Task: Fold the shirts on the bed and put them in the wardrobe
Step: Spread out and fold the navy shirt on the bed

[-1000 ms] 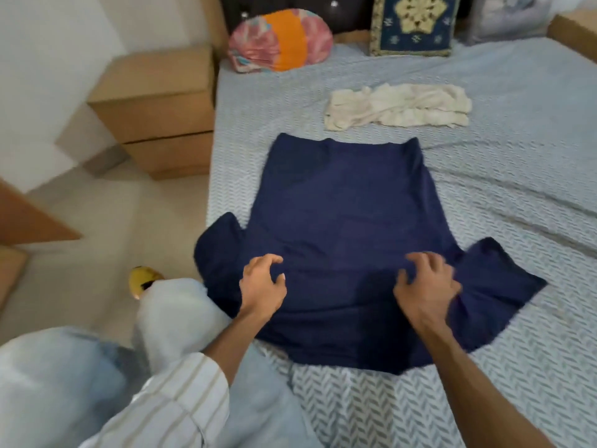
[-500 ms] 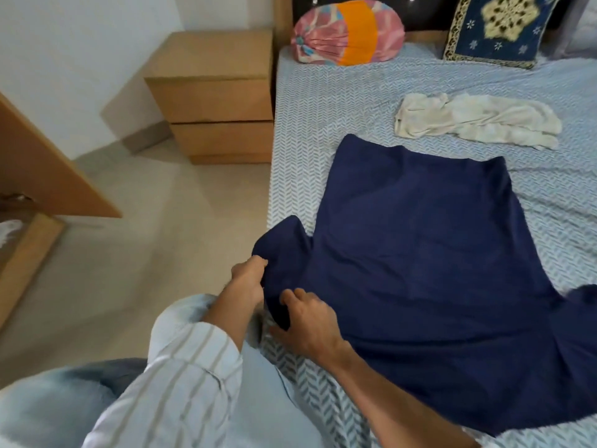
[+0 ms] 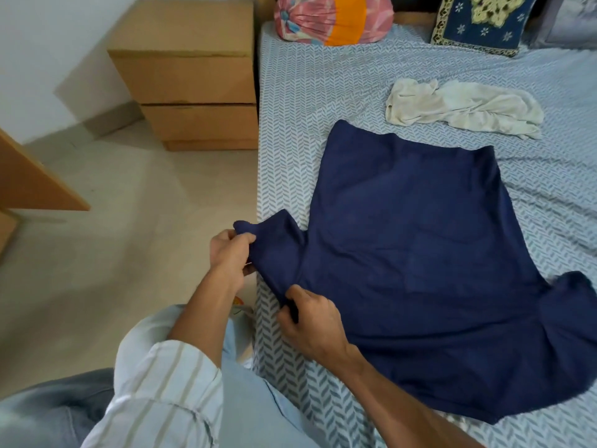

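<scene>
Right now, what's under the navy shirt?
The navy shirt lies spread on the chevron-patterned bedsheet, which shows all around it. Whether anything else lies beneath is hidden by the fabric.

Soft, even light fills the room, moderately bright, with no glare. The bedside cabinet (image 3: 190, 76) throws a diffuse shadow toward nine o'clock onto the white wall (image 3: 48, 53) and floor (image 3: 122, 195), so the light falls from the three o'clock side. The navy shirt (image 3: 426, 253) reads dark, its folds barely visible. Wide-angle distortion bends the bed (image 3: 290, 130) edge and stretches the striped sleeve (image 3: 161, 389) at seven o'clock. Detail is slightly smeared throughout, softest at the frame edges.
</scene>
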